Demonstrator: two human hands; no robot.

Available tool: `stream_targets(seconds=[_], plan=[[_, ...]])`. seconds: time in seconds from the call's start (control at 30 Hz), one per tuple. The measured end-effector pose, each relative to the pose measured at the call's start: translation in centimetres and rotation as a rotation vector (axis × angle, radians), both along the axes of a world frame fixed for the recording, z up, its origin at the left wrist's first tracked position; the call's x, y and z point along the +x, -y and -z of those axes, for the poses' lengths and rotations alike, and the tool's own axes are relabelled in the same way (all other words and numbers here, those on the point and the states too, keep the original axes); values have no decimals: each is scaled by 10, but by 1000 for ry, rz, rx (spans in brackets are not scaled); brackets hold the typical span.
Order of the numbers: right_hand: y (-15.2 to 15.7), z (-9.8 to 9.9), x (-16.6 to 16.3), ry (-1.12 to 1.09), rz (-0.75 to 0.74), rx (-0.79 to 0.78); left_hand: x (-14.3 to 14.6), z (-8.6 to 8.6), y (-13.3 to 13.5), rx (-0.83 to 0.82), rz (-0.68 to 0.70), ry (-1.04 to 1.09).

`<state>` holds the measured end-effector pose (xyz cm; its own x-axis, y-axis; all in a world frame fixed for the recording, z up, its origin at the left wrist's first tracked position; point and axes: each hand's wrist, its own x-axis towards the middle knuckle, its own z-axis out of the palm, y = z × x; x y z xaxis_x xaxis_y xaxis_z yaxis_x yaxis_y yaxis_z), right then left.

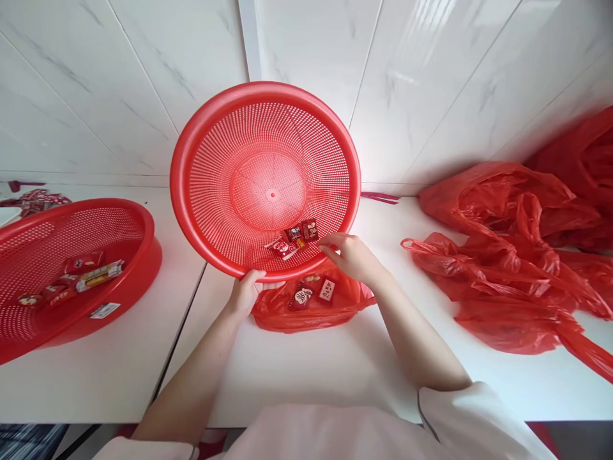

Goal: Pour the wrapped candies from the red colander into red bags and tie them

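A round red plastic mesh basket [272, 131] is tilted up, its mouth facing me. My left hand [246, 294] grips its lower rim, thumb on top and fingers underneath. Several small wrapped snacks [294, 239], mostly dark red, have gathered low inside the basket. My right hand [354, 257] reaches over the lower right rim beside these packets; finger and thumb are slightly apart, with no packet visible between them. Below the basket sits an opened red plastic bag [306, 321] with several packets [327, 289] in it, its back part hidden by the basket.
On the left stands another red mesh basket [138, 255] with a few wrapped snacks [99, 275] inside. Several red plastic bags [507, 275] lie in a pile at the right. A marbled tile wall [407, 76] rises behind the white table [297, 377]. Dark red strips [380, 197] lie near the wall.
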<state>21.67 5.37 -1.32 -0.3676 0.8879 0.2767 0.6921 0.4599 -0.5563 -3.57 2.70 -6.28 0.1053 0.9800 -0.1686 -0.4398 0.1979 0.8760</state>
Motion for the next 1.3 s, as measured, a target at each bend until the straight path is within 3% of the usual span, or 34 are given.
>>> stream_targets(seconds=[0.13,0.23,0.37,0.5,0.67,0.73,0.9,1.03,1.17,1.3], plan=[[0,8,-12,201,-103,83,0,1,5,-11,97,-31],[1,13,-19,263,-196,53,0,0,7,-13,163,-35],[1,11,-14,208,-296,-39,-1,2,5,-12,110,-45],[1,5,-5,75,-355,-71,-2,5,1,-22,42,8],[1,3,-4,-216,-69,-105,-2,1,0,-10,39,42],[0,4,-4,-362,-22,-158,-2,-1,1,-14,36,41],[-2,3,-2,-677,-92,-377,-2,-1,0,-19,31,31],[1,-2,-3,-759,-122,-434,-2,0,0,-11,21,20],[4,-5,-2,-674,-160,-446,-3,1,-1,-25,16,9],[10,-2,-2,-291,-348,-520,-1,-1,-1,-35,-10,5]])
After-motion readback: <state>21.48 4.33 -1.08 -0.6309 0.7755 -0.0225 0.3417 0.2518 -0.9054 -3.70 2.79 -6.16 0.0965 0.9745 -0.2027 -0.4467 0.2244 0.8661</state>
